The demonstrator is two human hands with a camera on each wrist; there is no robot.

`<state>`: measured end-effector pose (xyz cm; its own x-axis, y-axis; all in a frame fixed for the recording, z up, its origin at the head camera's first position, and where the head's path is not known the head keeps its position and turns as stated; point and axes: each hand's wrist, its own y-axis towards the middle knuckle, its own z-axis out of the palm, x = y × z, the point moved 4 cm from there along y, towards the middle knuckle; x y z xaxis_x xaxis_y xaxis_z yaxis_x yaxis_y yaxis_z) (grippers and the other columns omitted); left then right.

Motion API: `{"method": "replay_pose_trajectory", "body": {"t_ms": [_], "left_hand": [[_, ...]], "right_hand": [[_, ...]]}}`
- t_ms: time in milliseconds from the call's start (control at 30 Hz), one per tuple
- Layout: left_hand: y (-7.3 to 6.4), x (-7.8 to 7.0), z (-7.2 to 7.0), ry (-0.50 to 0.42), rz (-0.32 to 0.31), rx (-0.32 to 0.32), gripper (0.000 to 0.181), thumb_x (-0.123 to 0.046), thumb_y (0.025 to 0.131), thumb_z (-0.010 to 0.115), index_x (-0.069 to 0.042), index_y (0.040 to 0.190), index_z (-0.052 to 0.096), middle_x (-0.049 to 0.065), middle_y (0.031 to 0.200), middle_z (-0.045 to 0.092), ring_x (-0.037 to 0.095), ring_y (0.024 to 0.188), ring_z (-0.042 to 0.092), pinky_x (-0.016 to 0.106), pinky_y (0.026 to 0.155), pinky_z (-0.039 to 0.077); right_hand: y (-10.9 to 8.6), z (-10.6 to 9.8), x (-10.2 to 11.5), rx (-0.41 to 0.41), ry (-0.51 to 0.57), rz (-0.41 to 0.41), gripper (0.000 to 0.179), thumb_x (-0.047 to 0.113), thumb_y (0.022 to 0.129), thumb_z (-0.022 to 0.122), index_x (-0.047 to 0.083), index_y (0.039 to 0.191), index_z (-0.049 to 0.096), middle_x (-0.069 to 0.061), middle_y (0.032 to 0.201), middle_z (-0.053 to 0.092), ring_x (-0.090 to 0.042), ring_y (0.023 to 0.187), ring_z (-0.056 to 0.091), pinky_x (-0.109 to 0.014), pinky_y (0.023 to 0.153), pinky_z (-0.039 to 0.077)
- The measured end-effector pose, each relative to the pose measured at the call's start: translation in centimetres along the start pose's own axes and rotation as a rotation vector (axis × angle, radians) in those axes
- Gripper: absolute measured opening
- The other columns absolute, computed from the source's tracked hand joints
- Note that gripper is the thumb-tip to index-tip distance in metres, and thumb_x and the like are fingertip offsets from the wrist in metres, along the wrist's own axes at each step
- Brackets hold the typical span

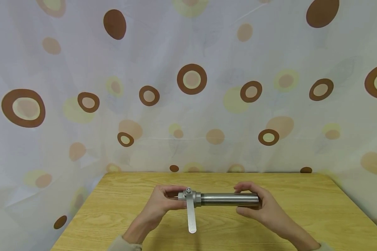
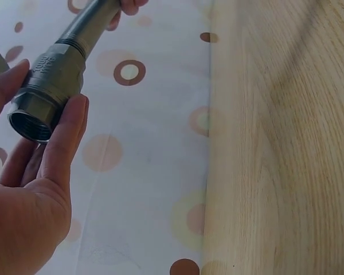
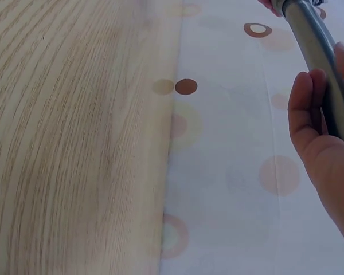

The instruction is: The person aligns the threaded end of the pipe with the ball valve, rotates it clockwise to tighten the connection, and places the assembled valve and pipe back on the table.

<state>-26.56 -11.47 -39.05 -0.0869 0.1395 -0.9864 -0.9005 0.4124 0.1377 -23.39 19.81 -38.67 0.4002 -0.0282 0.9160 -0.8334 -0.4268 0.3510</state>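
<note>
A metal ball valve (image 1: 197, 198) with a long flat lever handle (image 1: 191, 218) is joined at its threaded end to a smooth steel pipe (image 1: 229, 199). My left hand (image 1: 158, 205) grips the valve body between thumb and fingers; in the left wrist view the valve's open threaded mouth (image 2: 31, 123) faces the palm side. Around the pipe's far right end, my right hand (image 1: 267, 209) curls its thumb and fingers, also visible beside the pipe (image 3: 318, 51) in the right wrist view. Valve and pipe are held level above the table, the lever pointing toward me.
A wood-grain table (image 1: 119, 198) lies beneath both hands. Behind it and at both sides hangs a pale curtain (image 1: 163, 118) with brown and tan circles, meeting the table's back edge.
</note>
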Motion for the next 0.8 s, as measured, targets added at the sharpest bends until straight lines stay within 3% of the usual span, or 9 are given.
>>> {"method": "replay_pose_trajectory", "body": {"t_ms": [133,367,600,700,800], "left_hand": [[0.03,0.29,0.0,-0.017,-0.003,-0.009,0.046,0.007,0.083,0.082,0.013,0.126,0.07,0.015,0.11,0.077,0.021,0.099,0.075,0.036,0.089,0.062],[-0.01,0.28,0.12,-0.028,-0.004,-0.014,0.046,0.007,0.083,0.082,0.013,0.127,0.069,0.015,0.111,0.077,0.02,0.099,0.075,0.035,0.089,0.061],[-0.04,0.19,0.14,-0.031,-0.003,-0.023,0.045,0.008,0.083,0.081,0.013,0.126,0.07,0.015,0.11,0.077,0.02,0.098,0.075,0.034,0.088,0.061],[-0.07,0.13,0.19,-0.036,0.0,-0.024,0.045,0.009,0.082,0.082,0.013,0.125,0.07,0.015,0.11,0.077,0.02,0.098,0.075,0.034,0.088,0.061],[-0.06,0.14,0.22,-0.038,0.002,-0.023,0.044,0.008,0.082,0.082,0.012,0.125,0.071,0.013,0.11,0.078,0.019,0.098,0.075,0.033,0.088,0.061]], "right_hand": [[-0.03,0.03,-0.15,0.005,0.023,-0.049,0.037,-0.007,0.098,0.068,-0.002,0.133,0.056,-0.018,0.129,0.058,-0.024,0.106,0.07,-0.034,0.082,0.063],[-0.1,-0.06,-0.37,-0.013,0.045,-0.054,0.035,-0.008,0.096,0.071,-0.003,0.128,0.06,-0.013,0.125,0.062,-0.024,0.104,0.072,-0.036,0.081,0.064],[-0.05,-0.3,-0.26,-0.079,-0.054,-0.004,0.026,-0.001,0.097,0.074,-0.001,0.122,0.069,-0.011,0.111,0.07,-0.021,0.09,0.073,-0.035,0.074,0.064],[0.04,-0.17,-0.09,-0.072,-0.101,0.003,0.022,0.002,0.101,0.069,-0.002,0.122,0.069,-0.011,0.099,0.07,-0.021,0.077,0.07,-0.033,0.067,0.063],[0.13,0.07,0.01,-0.051,-0.125,-0.001,0.024,0.005,0.105,0.064,-0.002,0.128,0.064,-0.016,0.104,0.066,-0.022,0.072,0.066,-0.034,0.064,0.06]]}}
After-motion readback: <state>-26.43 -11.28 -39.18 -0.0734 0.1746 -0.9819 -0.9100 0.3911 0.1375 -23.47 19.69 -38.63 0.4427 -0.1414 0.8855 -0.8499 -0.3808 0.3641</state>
